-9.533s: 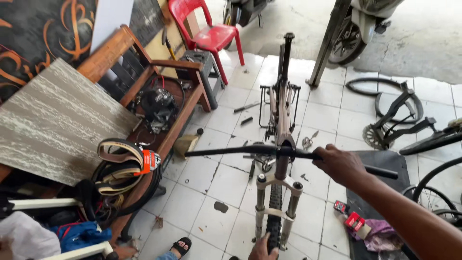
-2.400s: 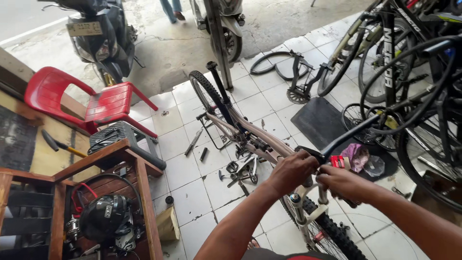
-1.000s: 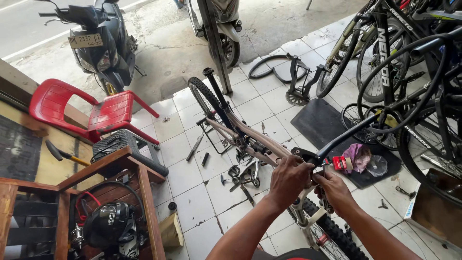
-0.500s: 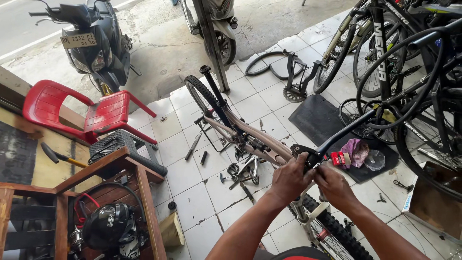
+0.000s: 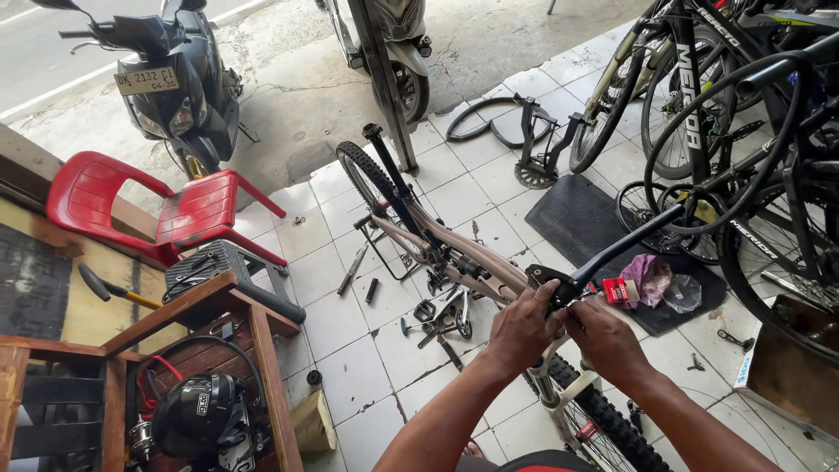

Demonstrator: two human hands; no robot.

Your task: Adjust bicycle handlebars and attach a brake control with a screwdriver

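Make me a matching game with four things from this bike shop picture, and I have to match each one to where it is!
Things:
1. plastic chair
2. helmet
3. motor scooter
4. handlebar

Places:
A. under the wooden table
B. out on the concrete near the road
C. on the tiles beside the wooden table
D. gripped at its middle by the left hand and right hand

Pairs: 1-C, 2-A, 3-B, 4-D
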